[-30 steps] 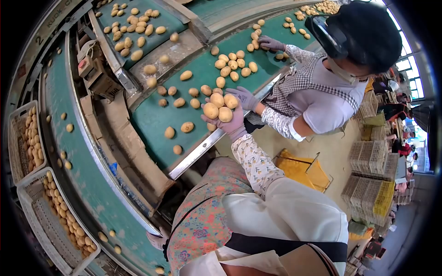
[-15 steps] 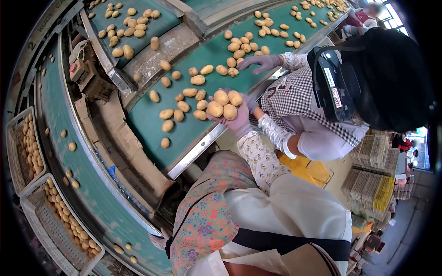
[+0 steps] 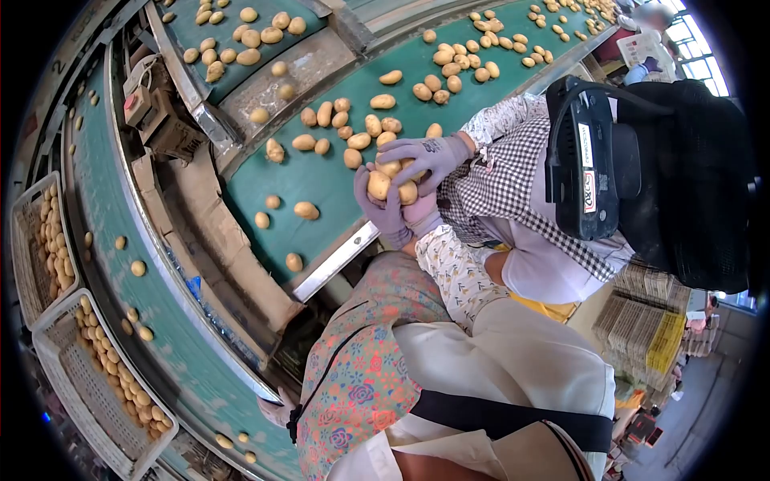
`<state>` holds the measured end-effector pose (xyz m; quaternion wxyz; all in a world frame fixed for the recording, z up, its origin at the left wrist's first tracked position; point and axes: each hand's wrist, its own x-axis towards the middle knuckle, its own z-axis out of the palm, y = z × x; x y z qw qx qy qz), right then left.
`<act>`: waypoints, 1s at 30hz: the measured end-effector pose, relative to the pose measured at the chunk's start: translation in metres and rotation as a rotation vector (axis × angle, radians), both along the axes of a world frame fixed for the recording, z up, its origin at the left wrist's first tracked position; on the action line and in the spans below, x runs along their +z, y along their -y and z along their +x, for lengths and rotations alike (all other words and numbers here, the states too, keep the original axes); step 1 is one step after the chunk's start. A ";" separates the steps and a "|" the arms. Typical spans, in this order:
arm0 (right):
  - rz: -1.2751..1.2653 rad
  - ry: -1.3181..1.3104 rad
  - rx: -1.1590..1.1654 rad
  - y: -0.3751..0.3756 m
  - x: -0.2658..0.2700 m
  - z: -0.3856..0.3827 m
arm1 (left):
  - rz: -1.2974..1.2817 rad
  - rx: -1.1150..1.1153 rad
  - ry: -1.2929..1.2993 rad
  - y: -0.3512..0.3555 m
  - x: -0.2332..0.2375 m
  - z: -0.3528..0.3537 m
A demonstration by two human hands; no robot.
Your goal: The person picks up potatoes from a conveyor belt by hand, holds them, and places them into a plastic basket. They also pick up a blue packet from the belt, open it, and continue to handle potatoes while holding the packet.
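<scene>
My right hand [image 3: 385, 210], in a purple glove, is cupped around a few potatoes [image 3: 378, 184] just above the near edge of the green conveyor belt [image 3: 321, 180]. A co-worker's gloved hand [image 3: 425, 154] lies over the top of the same potatoes and touches them. Many loose potatoes [image 3: 361, 132] are spread on the belt beyond. My left hand [image 3: 273, 410] shows only as a bit of glove low down beside my floral apron; its grip is hidden.
The co-worker in a checked apron [image 3: 513, 184] leans in close at the right. A second belt [image 3: 160, 321] curves past on the left, with two white crates of potatoes [image 3: 104, 377] beside it. A control box [image 3: 152, 108] sits between the belts. Stacked crates [image 3: 642, 329] stand at the right.
My right hand has drawn back toward the belt's near edge with its potatoes. The co-worker has leaned closer and laid a hand over them. The belt potatoes have shifted.
</scene>
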<state>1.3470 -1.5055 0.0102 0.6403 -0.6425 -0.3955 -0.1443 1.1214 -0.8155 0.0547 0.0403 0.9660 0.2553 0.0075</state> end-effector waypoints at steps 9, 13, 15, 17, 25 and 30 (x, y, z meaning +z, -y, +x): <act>-0.334 0.257 -0.209 0.011 0.001 0.007 | -0.051 0.036 -0.093 0.005 0.023 -0.001; 0.445 -0.578 -0.315 -0.036 -0.023 -0.040 | -0.031 0.047 -0.115 0.000 0.015 0.000; 0.161 -0.463 -0.369 -0.012 -0.048 -0.028 | -0.021 0.031 -0.096 -0.012 0.003 -0.004; 0.071 -0.388 -0.364 0.000 -0.046 -0.019 | -0.018 0.034 -0.090 -0.014 0.008 -0.005; 0.621 -0.884 -0.372 -0.035 0.055 -0.037 | -0.016 -0.027 0.065 -0.016 0.000 -0.010; 1.497 -1.080 -0.219 -0.042 0.050 -0.020 | 0.038 -0.074 0.074 -0.024 -0.003 -0.016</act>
